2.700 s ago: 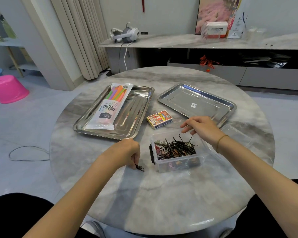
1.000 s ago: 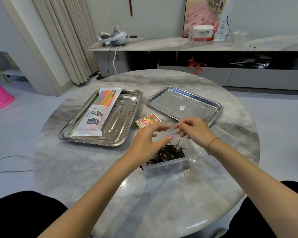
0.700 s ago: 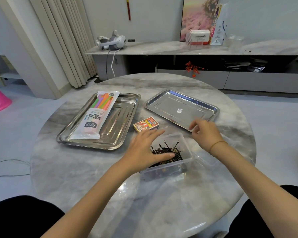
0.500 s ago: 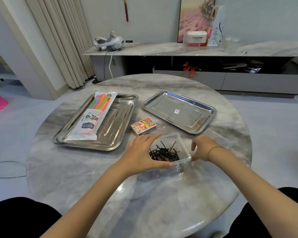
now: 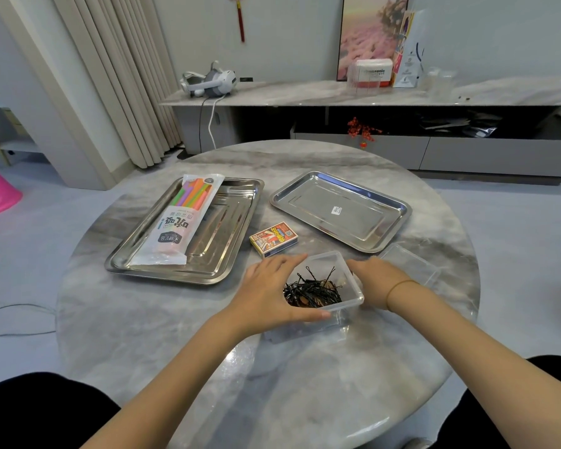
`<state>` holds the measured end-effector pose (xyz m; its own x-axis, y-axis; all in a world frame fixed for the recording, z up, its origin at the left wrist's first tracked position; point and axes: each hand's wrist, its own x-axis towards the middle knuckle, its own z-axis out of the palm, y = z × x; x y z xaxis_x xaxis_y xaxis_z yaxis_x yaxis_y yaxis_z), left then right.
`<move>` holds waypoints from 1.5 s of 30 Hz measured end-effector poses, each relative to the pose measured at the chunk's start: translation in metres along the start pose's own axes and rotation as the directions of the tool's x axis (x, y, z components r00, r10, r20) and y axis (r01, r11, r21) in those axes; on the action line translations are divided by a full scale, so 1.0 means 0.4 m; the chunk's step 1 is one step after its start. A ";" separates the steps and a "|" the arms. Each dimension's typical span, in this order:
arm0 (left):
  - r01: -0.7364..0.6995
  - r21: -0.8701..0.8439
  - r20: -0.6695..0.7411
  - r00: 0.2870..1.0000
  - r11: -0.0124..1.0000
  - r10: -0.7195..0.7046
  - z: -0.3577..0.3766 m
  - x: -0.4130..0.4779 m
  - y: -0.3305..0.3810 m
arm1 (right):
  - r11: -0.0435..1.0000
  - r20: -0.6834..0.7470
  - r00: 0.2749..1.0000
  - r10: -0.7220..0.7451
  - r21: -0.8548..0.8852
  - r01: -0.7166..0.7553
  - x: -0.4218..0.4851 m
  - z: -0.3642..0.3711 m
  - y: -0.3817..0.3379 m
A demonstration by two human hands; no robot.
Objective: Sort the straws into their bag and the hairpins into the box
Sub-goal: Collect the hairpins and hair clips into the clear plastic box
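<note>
Currently the clear box (image 5: 353, 301) stands on the table (image 5: 305, 384) with the hairpins (image 5: 311, 291) heaped inside. Left hand (image 5: 266, 293) spans the box's left side, thumb on the near rim, fingers (image 5: 285, 259) spread wide to the far corner, holding it. Right hand (image 5: 374, 280) lies against the box's right wall; its grip cannot be told. The straw bag (image 5: 178, 222) lies in a tray (image 5: 162, 275) beyond the box, to its left.

Round marble table (image 5: 305, 384), beige curtains (image 5: 117, 76), low marble sideboard (image 5: 305, 95), grey floor (image 5: 515, 222)
</note>
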<state>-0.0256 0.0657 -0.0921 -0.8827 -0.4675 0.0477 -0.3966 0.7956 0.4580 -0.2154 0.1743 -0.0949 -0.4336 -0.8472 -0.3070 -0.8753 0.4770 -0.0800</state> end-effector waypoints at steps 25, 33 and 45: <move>0.017 -0.053 -0.004 1.000 0.998 -0.017 -0.006 -0.003 0.007 | 0.900 -0.572 0.766 -0.295 -0.436 0.020 -0.032 -0.038 -0.032; 0.004 -0.047 -0.016 1.000 0.999 -0.005 -0.004 -0.006 0.001 | 0.907 -0.762 0.500 -0.412 -0.393 0.148 -0.026 -0.052 -0.034; 0.096 -0.449 -0.198 0.959 0.888 -0.204 -0.013 0.018 -0.009 | 0.931 -0.896 0.365 -0.253 -0.123 0.345 -0.071 -0.090 -0.048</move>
<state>-0.0294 0.0576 -0.0889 -0.7155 -0.6868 0.1282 -0.3240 0.4888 0.8100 -0.1940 0.1806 -0.0506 -0.1283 -0.6397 0.7579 -0.9903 0.1231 -0.0638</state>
